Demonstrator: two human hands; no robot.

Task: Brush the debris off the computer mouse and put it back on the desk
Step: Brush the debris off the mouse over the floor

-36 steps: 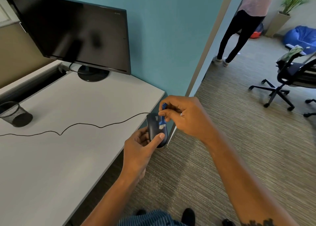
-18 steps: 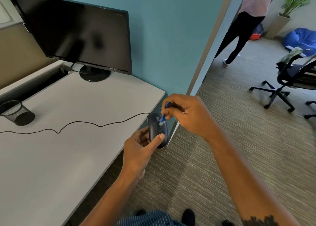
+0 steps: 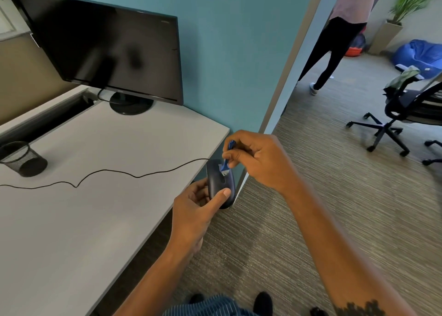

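Left hand (image 3: pixel 195 210) gripping mouse (image 3: pixel 218 184) beyond desk (image 3: pixel 95 220) edge, right hand (image 3: pixel 258 159) pinching brush (image 3: pixel 226 165) — bristles seemingly touching

Off to the side there's a black monitor (image 3: pixel 107 50) with a dark screen, sitting on its round stand (image 3: pixel 131 103) near the teal partition wall (image 3: pixel 239 52), plus a black mesh pen cup (image 3: pixel 22 159) at the far left. Past the partition, the carpet (image 3: pixel 334 196) runs out to a black office chair (image 3: pixel 401 110) on casters, with a blue beanbag (image 3: pixel 421 55) and a potted plant (image 3: pixel 404 7) further back. Someone in black trousers and a pink top (image 3: pixel 334 41) is standing back there too.
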